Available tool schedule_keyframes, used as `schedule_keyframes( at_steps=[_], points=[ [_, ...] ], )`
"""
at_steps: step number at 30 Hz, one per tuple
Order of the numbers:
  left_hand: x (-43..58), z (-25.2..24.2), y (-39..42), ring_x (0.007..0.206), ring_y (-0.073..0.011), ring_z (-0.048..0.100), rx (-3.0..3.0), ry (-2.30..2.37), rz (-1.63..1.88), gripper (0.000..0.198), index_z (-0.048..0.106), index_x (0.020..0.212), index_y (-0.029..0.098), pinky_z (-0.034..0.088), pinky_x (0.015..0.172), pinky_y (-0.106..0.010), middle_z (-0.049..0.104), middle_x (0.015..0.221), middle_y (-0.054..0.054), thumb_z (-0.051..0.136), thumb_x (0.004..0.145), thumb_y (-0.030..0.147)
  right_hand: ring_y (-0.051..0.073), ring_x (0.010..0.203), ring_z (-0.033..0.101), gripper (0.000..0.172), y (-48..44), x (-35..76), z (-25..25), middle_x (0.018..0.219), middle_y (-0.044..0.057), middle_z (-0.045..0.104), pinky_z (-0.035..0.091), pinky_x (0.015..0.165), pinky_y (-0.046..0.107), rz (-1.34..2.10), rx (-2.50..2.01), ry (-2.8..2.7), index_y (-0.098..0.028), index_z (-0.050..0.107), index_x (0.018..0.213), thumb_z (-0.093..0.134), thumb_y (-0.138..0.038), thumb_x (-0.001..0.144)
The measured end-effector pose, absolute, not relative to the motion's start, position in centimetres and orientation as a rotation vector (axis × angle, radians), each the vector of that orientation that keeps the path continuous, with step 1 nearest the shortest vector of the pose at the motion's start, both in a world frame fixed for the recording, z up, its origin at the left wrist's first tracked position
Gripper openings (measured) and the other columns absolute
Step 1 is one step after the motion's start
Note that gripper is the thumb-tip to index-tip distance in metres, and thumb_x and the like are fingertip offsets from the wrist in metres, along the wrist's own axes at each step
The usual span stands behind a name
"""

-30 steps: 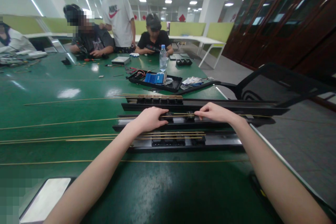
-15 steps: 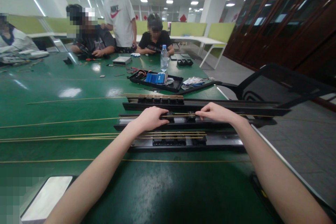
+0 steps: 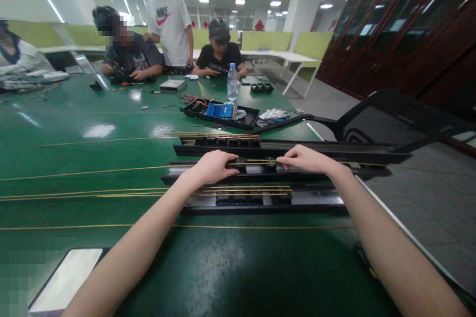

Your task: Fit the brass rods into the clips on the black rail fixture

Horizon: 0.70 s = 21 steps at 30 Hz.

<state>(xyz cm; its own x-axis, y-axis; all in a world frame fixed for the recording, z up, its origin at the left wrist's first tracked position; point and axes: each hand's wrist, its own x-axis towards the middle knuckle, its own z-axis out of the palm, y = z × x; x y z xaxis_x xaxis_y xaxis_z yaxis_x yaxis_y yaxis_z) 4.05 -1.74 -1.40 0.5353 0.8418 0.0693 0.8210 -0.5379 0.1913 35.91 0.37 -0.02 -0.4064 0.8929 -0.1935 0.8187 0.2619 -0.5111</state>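
Over the middle black rail (image 3: 293, 176), my left hand (image 3: 210, 166) has its thumb and fingers closed at the left end of a small black block (image 3: 242, 165). A thin brass-coloured rod (image 3: 256, 162) runs across this block and a second black block (image 3: 270, 164) to its right. My right hand (image 3: 307, 158) pinches the rod just right of the second block; the exact contact is partly hidden by the fingertips. Nearer to me, another black rail (image 3: 316, 198) carries several black blocks with brass rods lying along them. A third rail (image 3: 334, 148) lies beyond my hands.
Past the rails are a black tray (image 3: 247, 118) with blue items, a water bottle (image 3: 232, 84) and gloves (image 3: 273, 117). A white-screened device (image 3: 69, 277) lies front left. A mesh chair (image 3: 401, 119) stands at the right edge. Several people are across the green table (image 3: 92, 104).
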Motion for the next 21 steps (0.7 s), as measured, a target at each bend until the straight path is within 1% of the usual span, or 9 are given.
schedule_keyframes(
  at_steps=[10,16,21],
  points=[
    [4.03,-1.31,-1.71,0.115,-0.0285,0.065,2.617,1.444,0.213,0.055,0.061,0.135,0.025,0.05,0.097,-0.036,0.068,0.128,-0.007,0.059,0.088,0.053,0.012,0.051,0.031,0.065,0.24,36.06,0.26,0.05,-0.004,0.036,0.026,0.054,0.029,0.806,-1.61,-2.412,-0.016,0.069,0.064,0.048,-0.075,0.083],
    [4.1,-1.12,-1.83,0.115,-0.0289,0.065,2.595,1.438,0.209,0.054,0.061,0.135,0.025,0.05,0.097,-0.037,0.068,0.128,-0.007,0.059,0.088,0.052,0.012,0.05,0.03,0.067,0.26,36.23,0.38,0.05,-0.003,0.038,0.024,0.052,0.029,0.826,-1.617,-2.402,-0.015,0.071,0.066,0.049,-0.077,0.08],
    [4.15,-1.06,-1.89,0.115,-0.0283,0.065,2.6,1.435,0.212,0.054,0.061,0.134,0.025,0.05,0.098,-0.036,0.068,0.128,-0.006,0.059,0.088,0.052,0.012,0.05,0.03,0.068,0.24,36.23,0.39,0.049,-0.003,0.036,0.024,0.052,0.029,0.83,-1.628,-2.395,-0.015,0.071,0.066,0.049,-0.078,0.08]
  ],
)
